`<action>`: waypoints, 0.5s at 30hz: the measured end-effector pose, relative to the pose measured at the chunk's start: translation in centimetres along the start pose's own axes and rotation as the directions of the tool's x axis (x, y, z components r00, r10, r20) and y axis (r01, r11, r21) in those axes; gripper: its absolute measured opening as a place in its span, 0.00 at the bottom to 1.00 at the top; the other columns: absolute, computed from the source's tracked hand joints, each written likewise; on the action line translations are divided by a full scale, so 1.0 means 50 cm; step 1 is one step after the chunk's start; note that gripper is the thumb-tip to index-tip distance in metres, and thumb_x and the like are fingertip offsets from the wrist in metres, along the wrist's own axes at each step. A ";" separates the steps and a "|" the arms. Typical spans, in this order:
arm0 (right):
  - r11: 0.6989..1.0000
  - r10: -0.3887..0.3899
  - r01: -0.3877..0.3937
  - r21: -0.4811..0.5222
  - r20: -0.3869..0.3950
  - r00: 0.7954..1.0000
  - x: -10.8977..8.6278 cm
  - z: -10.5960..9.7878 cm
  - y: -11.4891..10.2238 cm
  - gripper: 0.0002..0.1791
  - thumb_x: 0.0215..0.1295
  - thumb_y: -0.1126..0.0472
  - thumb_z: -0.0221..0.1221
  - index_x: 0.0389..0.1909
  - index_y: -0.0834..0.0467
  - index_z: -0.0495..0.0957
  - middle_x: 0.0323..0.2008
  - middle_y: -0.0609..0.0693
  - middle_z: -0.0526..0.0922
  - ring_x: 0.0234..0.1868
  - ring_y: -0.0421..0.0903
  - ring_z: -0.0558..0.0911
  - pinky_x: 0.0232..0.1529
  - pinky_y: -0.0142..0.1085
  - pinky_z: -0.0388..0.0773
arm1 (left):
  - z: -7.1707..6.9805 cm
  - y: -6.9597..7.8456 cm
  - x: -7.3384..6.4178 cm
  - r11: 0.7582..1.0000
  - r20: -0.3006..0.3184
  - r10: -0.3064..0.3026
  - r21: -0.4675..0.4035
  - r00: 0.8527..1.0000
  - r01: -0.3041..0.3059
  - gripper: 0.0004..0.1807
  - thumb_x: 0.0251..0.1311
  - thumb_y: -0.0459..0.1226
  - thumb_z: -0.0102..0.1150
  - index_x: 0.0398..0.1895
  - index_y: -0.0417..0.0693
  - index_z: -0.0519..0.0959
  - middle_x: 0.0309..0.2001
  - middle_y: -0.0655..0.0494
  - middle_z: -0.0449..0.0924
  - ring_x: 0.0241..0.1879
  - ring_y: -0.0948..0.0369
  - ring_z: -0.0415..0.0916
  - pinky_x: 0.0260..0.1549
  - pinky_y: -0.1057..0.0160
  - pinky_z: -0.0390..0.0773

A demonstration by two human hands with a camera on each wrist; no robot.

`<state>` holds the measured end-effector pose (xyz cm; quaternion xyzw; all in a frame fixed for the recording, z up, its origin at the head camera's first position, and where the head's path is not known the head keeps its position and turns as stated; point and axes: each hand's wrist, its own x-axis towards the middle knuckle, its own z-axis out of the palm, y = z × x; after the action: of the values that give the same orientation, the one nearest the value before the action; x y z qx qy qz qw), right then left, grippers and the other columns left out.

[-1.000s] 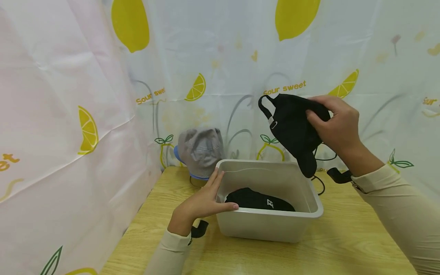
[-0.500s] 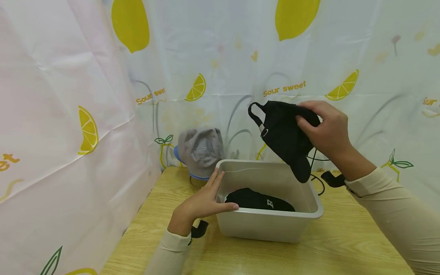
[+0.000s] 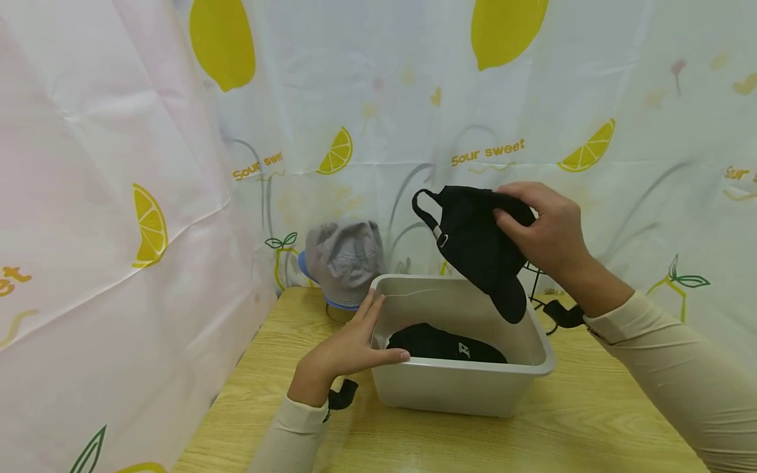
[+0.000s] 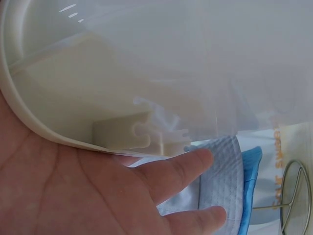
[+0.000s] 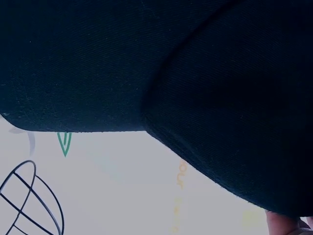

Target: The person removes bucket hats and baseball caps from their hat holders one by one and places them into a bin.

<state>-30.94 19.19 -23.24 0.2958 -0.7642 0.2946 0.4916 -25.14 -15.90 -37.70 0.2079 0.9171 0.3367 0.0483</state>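
Observation:
My right hand pinches a black baseball cap between thumb and fingers and holds it over the right half of a light grey plastic bin. Its strap loop points left and its brim hangs down; in the right wrist view dark cloth fills most of the picture. My left hand rests at the bin's left front corner, thumb on the front rim and fingers straight along the left side. Inside the bin lies another black cap with a white emblem, partly hidden by the front wall.
Behind the bin to the left, a grey cap with bright blue below it sits on a wire stand. A black wire stand is behind the bin's right side. Lemon-printed curtains hang behind and left of the wooden table.
My right hand has moved left and down with the black cap, bringing it further over the bin. The left hand and the bin have stayed in place.

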 end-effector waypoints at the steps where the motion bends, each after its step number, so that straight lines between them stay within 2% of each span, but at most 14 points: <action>1: 1.000 -0.001 0.001 0.001 0.002 1.000 -0.002 0.002 -0.001 0.15 0.61 0.63 0.71 0.50 0.55 0.89 0.47 0.51 0.90 0.51 0.50 0.86 0.59 0.18 0.68 | 0.000 0.000 0.000 1.000 -0.002 0.000 0.002 1.000 0.000 0.68 0.51 0.73 0.66 0.85 0.66 0.34 0.85 0.63 0.21 0.81 0.50 0.48 0.74 0.44 0.63; 7: 1.000 -0.018 0.018 0.018 0.011 1.000 -0.011 0.012 -0.009 0.15 0.59 0.64 0.72 0.49 0.55 0.89 0.47 0.52 0.90 0.51 0.50 0.87 0.59 0.18 0.68 | 0.000 0.001 0.000 1.000 -0.004 0.006 0.009 1.000 -0.006 0.68 0.51 0.73 0.66 0.85 0.66 0.35 0.85 0.63 0.21 0.80 0.50 0.52 0.73 0.45 0.65; 13: 0.999 -0.022 0.021 0.024 0.047 0.999 -0.023 0.021 -0.013 0.15 0.60 0.64 0.72 0.49 0.55 0.89 0.48 0.51 0.90 0.52 0.50 0.86 0.60 0.20 0.69 | -0.002 0.002 0.000 1.000 0.000 0.007 0.002 1.000 -0.007 0.68 0.52 0.73 0.66 0.85 0.66 0.35 0.85 0.63 0.21 0.73 0.52 0.68 0.71 0.46 0.68; 15: 1.000 -0.022 0.021 0.023 0.057 0.998 -0.028 0.024 -0.012 0.15 0.60 0.64 0.72 0.49 0.55 0.89 0.48 0.51 0.90 0.52 0.50 0.86 0.60 0.21 0.70 | -0.002 0.001 0.000 1.000 0.001 0.007 0.001 1.000 -0.007 0.68 0.52 0.73 0.66 0.85 0.65 0.35 0.85 0.63 0.21 0.74 0.51 0.67 0.71 0.46 0.68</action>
<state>-30.69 18.13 -24.87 0.3178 -0.7713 0.2896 0.4693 -25.14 -15.93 -37.58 0.2111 0.9166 0.3362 0.0473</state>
